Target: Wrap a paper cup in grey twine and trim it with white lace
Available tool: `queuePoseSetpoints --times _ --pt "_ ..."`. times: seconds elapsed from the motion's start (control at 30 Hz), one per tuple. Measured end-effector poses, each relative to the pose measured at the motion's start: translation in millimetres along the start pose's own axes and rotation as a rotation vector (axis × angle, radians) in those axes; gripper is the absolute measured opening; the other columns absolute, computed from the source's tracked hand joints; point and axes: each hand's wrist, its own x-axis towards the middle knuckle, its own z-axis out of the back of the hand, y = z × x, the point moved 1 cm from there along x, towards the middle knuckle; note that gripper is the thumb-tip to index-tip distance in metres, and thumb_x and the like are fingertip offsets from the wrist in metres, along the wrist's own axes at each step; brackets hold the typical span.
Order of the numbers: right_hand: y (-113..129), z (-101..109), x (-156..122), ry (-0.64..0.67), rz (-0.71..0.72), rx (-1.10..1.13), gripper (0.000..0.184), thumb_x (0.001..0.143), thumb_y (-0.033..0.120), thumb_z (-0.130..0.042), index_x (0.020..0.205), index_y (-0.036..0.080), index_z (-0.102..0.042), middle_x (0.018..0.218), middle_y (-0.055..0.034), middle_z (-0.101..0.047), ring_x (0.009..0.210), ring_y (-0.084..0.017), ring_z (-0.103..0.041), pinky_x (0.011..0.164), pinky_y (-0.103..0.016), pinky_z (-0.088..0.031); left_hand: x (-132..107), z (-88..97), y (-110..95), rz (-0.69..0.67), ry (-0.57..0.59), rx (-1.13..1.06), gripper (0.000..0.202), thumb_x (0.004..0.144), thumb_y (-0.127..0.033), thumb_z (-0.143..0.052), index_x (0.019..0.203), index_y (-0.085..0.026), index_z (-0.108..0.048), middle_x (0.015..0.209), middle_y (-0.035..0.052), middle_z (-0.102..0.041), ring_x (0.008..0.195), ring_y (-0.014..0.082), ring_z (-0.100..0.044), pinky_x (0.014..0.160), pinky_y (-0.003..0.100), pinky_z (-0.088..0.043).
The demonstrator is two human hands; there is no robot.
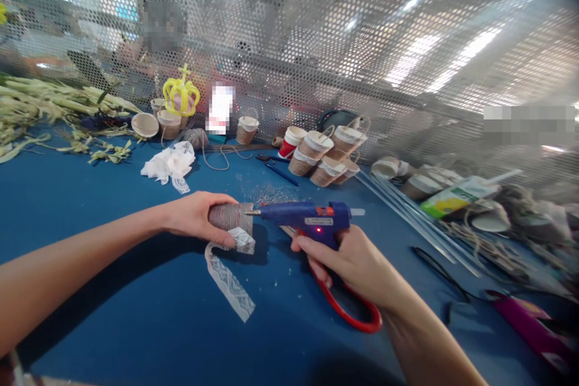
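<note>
My left hand (199,217) is wrapped round a small twine-covered cup (228,215) lying on its side. A strip of white lace ribbon (230,286) runs from the cup's rim, under my thumb, down onto the table. In my right hand (348,256) is a blue hot glue gun (303,217) with a red light lit. Its metal nozzle points left and meets, or nearly meets, the cup near the rim; I cannot tell which. Red-handled scissors (350,310) lie under my right hand, their blades partly hidden by it.
On the blue table (154,319), stacked cups (312,148) stand at the back by a perforated metal screen (280,24). White lace (169,163) is bunched behind my left hand, with pliers (280,172) farther right. Clear glue sticks (416,217) and a purple object (529,325) lie right.
</note>
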Motion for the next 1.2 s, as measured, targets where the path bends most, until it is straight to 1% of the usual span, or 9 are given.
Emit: queuePoseSetpoints --times 0.27,0.53,0.7,0.97,1.1,1.2 --pt "2.9 3.7 -3.3 0.052 -0.007 -0.047 0.026 0.075 0.04 -0.055 0.066 0.016 -0.057 0.038 0.0048 -0.05 0.038 -0.009 -0.048 0.048 -0.022 -0.045 1.7 -0.8 0.4 0.067 0.016 -0.081 0.062 0.059 -0.044 -0.071 0.111 -0.017 -0.052 0.093 0.0044 -0.06 0.078 0.017 -0.054 0.069 0.026 -0.044" --pt "1.5 6.1 -5.0 0.073 -0.027 -0.106 0.029 0.075 0.042 -0.055 0.063 0.016 -0.059 0.037 0.004 -0.05 0.038 -0.01 -0.047 0.052 -0.024 -0.046 0.5 0.2 2.6 0.109 0.0 -0.121 0.062 0.058 -0.047 -0.071 0.109 -0.017 -0.051 0.088 0.004 -0.059 0.072 0.0155 -0.053 0.064 0.026 -0.044" --pt "1.6 6.4 -4.7 0.064 0.002 -0.057 0.026 0.076 0.041 -0.055 0.065 0.017 -0.058 0.038 0.005 -0.049 0.037 -0.009 -0.046 0.049 -0.023 -0.044 0.4 -0.8 2.9 0.081 0.013 -0.148 0.06 0.06 -0.046 -0.07 0.109 -0.017 -0.051 0.088 0.004 -0.059 0.072 0.0156 -0.054 0.063 0.025 -0.044" --pt "-0.5 5.1 -2.5 -0.023 -0.01 -0.013 0.025 0.075 0.04 -0.057 0.064 0.018 -0.058 0.037 0.0053 -0.048 0.036 -0.009 -0.045 0.047 -0.023 -0.043 -1.7 -3.8 -4.3 -0.038 -0.012 0.018 0.058 0.061 -0.046 -0.07 0.109 -0.018 -0.054 0.093 0.004 -0.062 0.079 0.018 -0.056 0.067 0.025 -0.044" --pt "-3.0 6.6 -0.1 0.0 -0.004 -0.006 0.025 0.077 0.04 -0.055 0.067 0.017 -0.059 0.038 0.0053 -0.049 0.037 -0.009 -0.046 0.048 -0.023 -0.043 -2.3 -4.1 -4.8 -0.07 -0.018 0.043 0.062 0.061 -0.046 -0.069 0.114 -0.02 -0.052 0.097 0.0039 -0.062 0.083 0.0196 -0.057 0.069 0.026 -0.044" --pt "-2.3 7.9 -0.8 0.014 0.002 -0.002 0.025 0.077 0.04 -0.055 0.067 0.017 -0.058 0.038 0.0057 -0.049 0.037 -0.009 -0.045 0.048 -0.022 -0.042 -2.2 -2.0 -6.0 -0.071 -0.044 0.081 0.063 0.061 -0.047 -0.069 0.115 -0.02 -0.052 0.098 0.0041 -0.062 0.083 0.0204 -0.057 0.07 0.028 -0.044"
